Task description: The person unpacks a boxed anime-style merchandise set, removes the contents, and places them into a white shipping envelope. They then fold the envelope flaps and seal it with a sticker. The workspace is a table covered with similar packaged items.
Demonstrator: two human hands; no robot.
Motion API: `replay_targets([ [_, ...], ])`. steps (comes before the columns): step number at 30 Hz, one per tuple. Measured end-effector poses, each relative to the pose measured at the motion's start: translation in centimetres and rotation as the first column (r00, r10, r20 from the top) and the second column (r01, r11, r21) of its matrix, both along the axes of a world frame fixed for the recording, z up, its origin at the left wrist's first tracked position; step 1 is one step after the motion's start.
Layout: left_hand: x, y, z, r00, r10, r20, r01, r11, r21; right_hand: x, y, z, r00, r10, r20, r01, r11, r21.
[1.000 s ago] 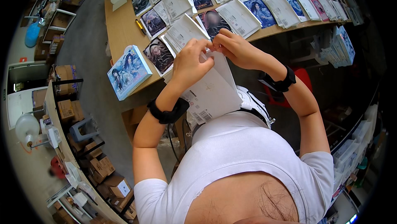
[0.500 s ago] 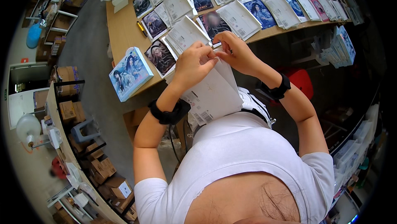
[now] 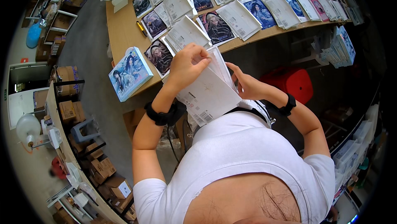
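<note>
A white flat packet (image 3: 209, 93) with a barcode and small printed marks is tilted in front of my waist, its upper end spread apart. My left hand (image 3: 187, 67) is closed on that upper end, thumb and fingertips pinching its edge. Along the packet's right edge is my right hand (image 3: 249, 84), thumb and forefinger apart; whether they touch the edge is hard to tell. Past my left hand, a dark illustrated card (image 3: 159, 56) lies at the near table edge, beside another white packet (image 3: 187, 33). A second dark illustrated card (image 3: 216, 26) lies just beyond the held packet.
The wooden table (image 3: 124, 29) carries rows of white packets and illustrated cards. A blue illustrated box (image 3: 130, 74) sits at its near left corner, a yellow pen (image 3: 141, 28) farther back. At right are a red stool (image 3: 291, 84) and stacked blue boxes (image 3: 341, 48); shelves with cartons (image 3: 101, 168) stand left.
My right hand has moved away from my left, down and right to the packet's side edge. The packet's upper end now shows spread apart. My left hand has shifted slightly left.
</note>
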State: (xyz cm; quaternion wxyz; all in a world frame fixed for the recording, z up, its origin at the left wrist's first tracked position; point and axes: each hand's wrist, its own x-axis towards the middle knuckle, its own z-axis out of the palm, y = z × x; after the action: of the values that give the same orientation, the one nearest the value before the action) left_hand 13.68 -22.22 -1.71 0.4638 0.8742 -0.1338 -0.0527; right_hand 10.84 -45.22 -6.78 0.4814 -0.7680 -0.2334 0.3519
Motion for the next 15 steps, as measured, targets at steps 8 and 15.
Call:
replay_targets([
  [8,-0.1,0.4,0.0,1.0,0.022,0.02,-0.023,0.999,0.045,1.1,-0.8,2.5,0.967,0.196,-0.164,-0.213,0.972,-0.098],
  [15,0.3,0.7,-0.1,0.998,-0.056,0.006,0.056,0.998,0.001,4.6,-0.6,5.2,0.946,0.047,0.321,-0.108,0.979,0.175],
])
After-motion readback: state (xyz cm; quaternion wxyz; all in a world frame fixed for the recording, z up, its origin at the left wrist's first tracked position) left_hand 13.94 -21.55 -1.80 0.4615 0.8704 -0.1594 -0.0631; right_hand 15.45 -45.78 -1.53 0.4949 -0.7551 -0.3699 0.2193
